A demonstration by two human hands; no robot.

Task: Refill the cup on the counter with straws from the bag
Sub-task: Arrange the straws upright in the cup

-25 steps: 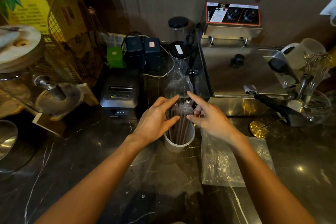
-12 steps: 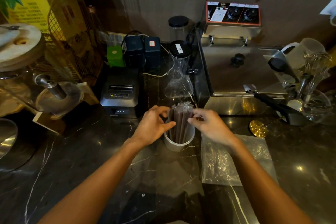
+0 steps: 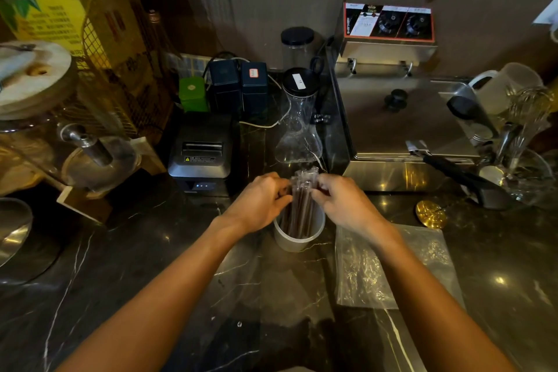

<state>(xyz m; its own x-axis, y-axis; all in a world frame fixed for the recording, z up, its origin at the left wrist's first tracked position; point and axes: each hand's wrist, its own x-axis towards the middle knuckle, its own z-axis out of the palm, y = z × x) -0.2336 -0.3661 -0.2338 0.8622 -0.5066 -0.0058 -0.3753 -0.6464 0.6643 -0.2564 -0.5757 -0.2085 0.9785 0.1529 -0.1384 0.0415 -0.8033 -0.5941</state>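
A white cup (image 3: 297,240) stands on the dark marble counter (image 3: 151,266), filled with a bundle of dark wrapped straws (image 3: 302,205) that stick up above its rim. My left hand (image 3: 259,202) grips the bundle from the left with curled fingers. My right hand (image 3: 341,201) grips it from the right, fingers curled round the straws near their tops. A flat, clear plastic bag (image 3: 392,266) lies on the counter just right of the cup, partly under my right forearm.
A glass carafe (image 3: 299,124) stands right behind the cup. A black receipt printer (image 3: 200,154) sits at the left rear, a steel fryer (image 3: 401,130) at the right rear. Black tongs (image 3: 465,175), a gold disc (image 3: 430,213) and glassware (image 3: 528,160) lie to the right.
My hands had straight fingers pointing past the straw tops. They have since closed in from both sides and curled round the bundle in the cup.
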